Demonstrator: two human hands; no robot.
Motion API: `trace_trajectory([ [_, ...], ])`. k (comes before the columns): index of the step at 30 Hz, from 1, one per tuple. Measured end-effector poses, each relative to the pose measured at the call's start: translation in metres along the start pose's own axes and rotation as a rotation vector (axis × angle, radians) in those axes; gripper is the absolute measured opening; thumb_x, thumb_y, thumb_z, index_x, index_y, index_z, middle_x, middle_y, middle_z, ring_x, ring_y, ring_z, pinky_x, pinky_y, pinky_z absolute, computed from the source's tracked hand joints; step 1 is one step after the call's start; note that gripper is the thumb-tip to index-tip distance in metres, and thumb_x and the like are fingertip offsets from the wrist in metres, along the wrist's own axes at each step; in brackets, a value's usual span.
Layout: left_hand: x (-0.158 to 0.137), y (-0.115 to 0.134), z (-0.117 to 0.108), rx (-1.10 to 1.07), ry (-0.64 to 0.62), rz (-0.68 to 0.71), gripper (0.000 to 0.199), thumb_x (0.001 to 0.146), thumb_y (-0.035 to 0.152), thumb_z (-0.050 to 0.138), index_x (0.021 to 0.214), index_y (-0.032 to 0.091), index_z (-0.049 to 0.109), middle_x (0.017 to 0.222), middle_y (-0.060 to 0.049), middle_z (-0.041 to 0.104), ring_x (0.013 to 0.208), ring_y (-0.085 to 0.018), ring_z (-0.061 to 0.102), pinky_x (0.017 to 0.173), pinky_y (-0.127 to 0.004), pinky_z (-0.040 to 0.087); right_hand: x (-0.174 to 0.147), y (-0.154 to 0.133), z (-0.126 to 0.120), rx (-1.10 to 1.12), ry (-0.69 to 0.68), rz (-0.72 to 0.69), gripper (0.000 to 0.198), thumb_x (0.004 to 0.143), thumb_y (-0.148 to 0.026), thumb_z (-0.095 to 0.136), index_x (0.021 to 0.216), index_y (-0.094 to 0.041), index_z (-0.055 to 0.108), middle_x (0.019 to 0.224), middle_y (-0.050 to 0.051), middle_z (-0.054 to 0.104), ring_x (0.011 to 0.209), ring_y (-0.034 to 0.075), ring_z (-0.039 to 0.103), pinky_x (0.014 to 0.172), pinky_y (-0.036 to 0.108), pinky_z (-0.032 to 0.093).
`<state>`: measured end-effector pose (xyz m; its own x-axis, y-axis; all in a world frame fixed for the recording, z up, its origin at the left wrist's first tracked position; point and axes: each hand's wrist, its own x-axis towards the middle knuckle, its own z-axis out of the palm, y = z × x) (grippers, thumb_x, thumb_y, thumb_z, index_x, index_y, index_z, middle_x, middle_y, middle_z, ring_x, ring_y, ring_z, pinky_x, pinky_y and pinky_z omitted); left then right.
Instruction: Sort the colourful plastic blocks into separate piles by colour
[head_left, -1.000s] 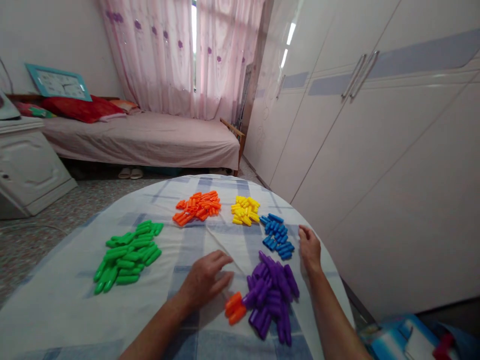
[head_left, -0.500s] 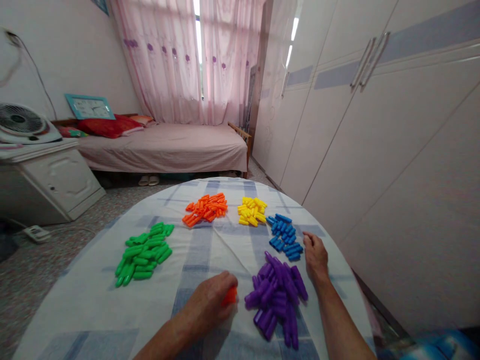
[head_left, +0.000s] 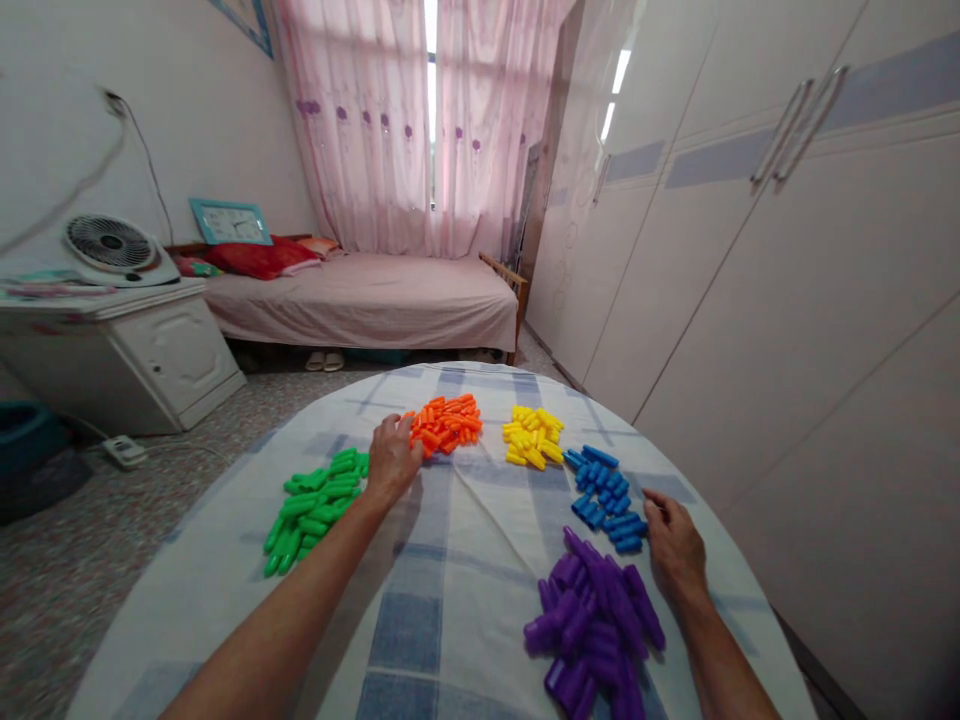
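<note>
On the round desk's white cloth with pale blue and grey checks [head_left: 450, 620] lie five heaps of plastic pegs: green [head_left: 315, 505] at the left, orange [head_left: 446, 425] and yellow [head_left: 532, 438] at the far side, blue [head_left: 606, 492] at the right, purple [head_left: 592, 625] nearest. Beyond hang sheer pink curtains with purple flowers [head_left: 405, 140].

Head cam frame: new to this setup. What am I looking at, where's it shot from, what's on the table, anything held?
No machine here: a person works with two bare hands, filmed by a camera worn on the head, looking forward and down. The round table has a checked cloth and five piles of small plastic pieces sorted by colour: green pile, orange pile, yellow pile, blue pile, purple pile. The left hand reaches to the orange pile's edge; whether it holds a piece cannot be told. The right hand rests open on the cloth beside blue and purple.
</note>
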<state>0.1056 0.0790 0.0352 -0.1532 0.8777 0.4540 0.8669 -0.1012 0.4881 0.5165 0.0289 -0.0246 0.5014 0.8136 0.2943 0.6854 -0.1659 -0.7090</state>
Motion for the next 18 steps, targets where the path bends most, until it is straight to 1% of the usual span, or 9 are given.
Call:
trace_trajectory([
  [2, -0.025, 0.018, 0.001, -0.054, -0.021, 0.107, 0.037, 0.078, 0.017, 0.051, 0.113, 0.013, 0.06, 0.121, -0.016, 0.054, 0.117, -0.029, 0.049, 0.102, -0.045, 0.037, 0.0, -0.001, 0.0, -0.005, 0.002, -0.005, 0.053, 0.077, -0.047, 0.036, 0.108, -0.015, 0.064, 0.105, 0.012, 0.062, 0.087, 0.023, 0.058, 0.081, 0.036, 0.044],
  [3, -0.042, 0.027, 0.002, -0.104, -0.077, 0.202, 0.034, 0.079, 0.018, 0.05, 0.111, 0.014, 0.061, 0.122, -0.015, 0.055, 0.118, -0.028, 0.049, 0.103, -0.044, 0.038, 0.0, -0.002, 0.001, -0.004, 0.004, -0.009, 0.053, 0.077, -0.047, 0.036, 0.108, -0.015, 0.064, 0.106, 0.012, 0.062, 0.088, 0.023, 0.058, 0.081, 0.035, 0.043],
  [5, -0.081, 0.044, 0.003, -0.197, -0.251, 0.392, 0.031, 0.083, 0.021, 0.048, 0.111, 0.019, 0.062, 0.127, -0.012, 0.054, 0.121, -0.024, 0.048, 0.104, -0.041, 0.038, 0.0, -0.003, 0.001, 0.004, 0.01, -0.018, 0.053, 0.076, -0.046, 0.036, 0.108, -0.014, 0.064, 0.106, 0.012, 0.062, 0.09, 0.023, 0.058, 0.082, 0.035, 0.043],
  [6, -0.1, 0.049, 0.002, -0.21, -0.327, 0.452, 0.031, 0.084, 0.024, 0.048, 0.113, 0.021, 0.061, 0.132, -0.011, 0.051, 0.125, -0.024, 0.045, 0.105, -0.041, 0.037, 0.0, -0.003, 0.0, 0.009, 0.014, -0.023, 0.053, 0.077, -0.046, 0.036, 0.108, -0.014, 0.064, 0.106, 0.012, 0.061, 0.09, 0.023, 0.057, 0.083, 0.035, 0.043],
  [8, -0.133, 0.053, 0.0, -0.171, -0.454, 0.519, 0.04, 0.083, 0.033, 0.054, 0.122, 0.024, 0.056, 0.143, -0.011, 0.042, 0.135, -0.029, 0.034, 0.108, -0.048, 0.032, -0.001, -0.003, 0.0, 0.019, 0.023, -0.025, 0.053, 0.076, -0.046, 0.036, 0.108, -0.014, 0.064, 0.106, 0.012, 0.062, 0.091, 0.023, 0.057, 0.084, 0.035, 0.043],
  [11, -0.163, 0.044, -0.01, -0.065, -0.581, 0.528, 0.063, 0.081, 0.047, 0.057, 0.139, 0.027, 0.041, 0.152, -0.011, 0.029, 0.14, -0.034, 0.021, 0.11, -0.055, 0.025, -0.002, -0.002, 0.0, 0.041, 0.03, -0.011, 0.053, 0.076, -0.045, 0.036, 0.11, -0.014, 0.063, 0.108, 0.012, 0.061, 0.093, 0.023, 0.057, 0.086, 0.036, 0.042],
  [13, -0.173, 0.037, -0.018, -0.025, -0.616, 0.524, 0.069, 0.082, 0.052, 0.053, 0.143, 0.029, 0.032, 0.153, -0.009, 0.025, 0.14, -0.032, 0.021, 0.112, -0.053, 0.024, -0.002, -0.001, 0.001, 0.064, 0.04, -0.003, 0.053, 0.075, -0.044, 0.037, 0.11, -0.013, 0.064, 0.108, 0.013, 0.062, 0.093, 0.024, 0.057, 0.086, 0.037, 0.042],
  [15, -0.178, 0.034, -0.025, -0.007, -0.601, 0.52, 0.067, 0.083, 0.05, 0.052, 0.143, 0.028, 0.032, 0.152, -0.009, 0.028, 0.139, -0.029, 0.027, 0.112, -0.048, 0.027, 0.0, -0.001, 0.002, 0.085, 0.052, -0.005, 0.053, 0.074, -0.044, 0.038, 0.108, -0.012, 0.064, 0.107, 0.013, 0.062, 0.093, 0.024, 0.057, 0.086, 0.038, 0.042],
  [18, -0.186, 0.029, -0.036, -0.012, -0.518, 0.483, 0.052, 0.084, 0.039, 0.054, 0.133, 0.023, 0.048, 0.141, -0.009, 0.047, 0.129, -0.025, 0.043, 0.107, -0.04, 0.037, 0.004, -0.007, -0.004, 0.114, 0.048, 0.019, 0.051, 0.072, -0.043, 0.041, 0.104, -0.011, 0.065, 0.103, 0.014, 0.064, 0.09, 0.025, 0.058, 0.084, 0.039, 0.044],
])
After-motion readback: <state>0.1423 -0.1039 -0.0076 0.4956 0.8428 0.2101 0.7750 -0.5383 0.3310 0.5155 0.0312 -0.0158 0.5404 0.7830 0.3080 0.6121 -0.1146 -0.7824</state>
